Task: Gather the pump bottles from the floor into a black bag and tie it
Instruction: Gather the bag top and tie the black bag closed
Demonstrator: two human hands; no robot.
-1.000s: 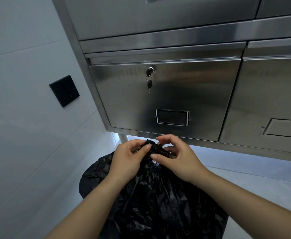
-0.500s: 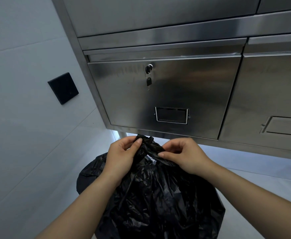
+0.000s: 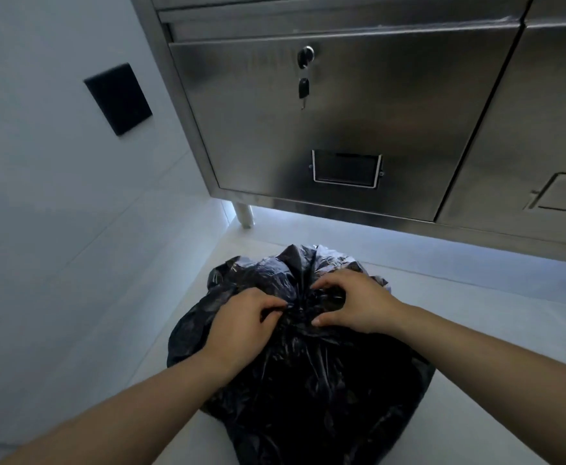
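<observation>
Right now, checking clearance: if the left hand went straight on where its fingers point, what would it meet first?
The bag's neck, which the left hand grips; beyond that, probably the right hand.

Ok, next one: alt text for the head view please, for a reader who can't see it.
A person's left hand and right hand grip the bunched top of a full black bag on a pale floor. Behind it is a steel cabinet with a key hanging from it, and a black plate on the left wall.
</observation>
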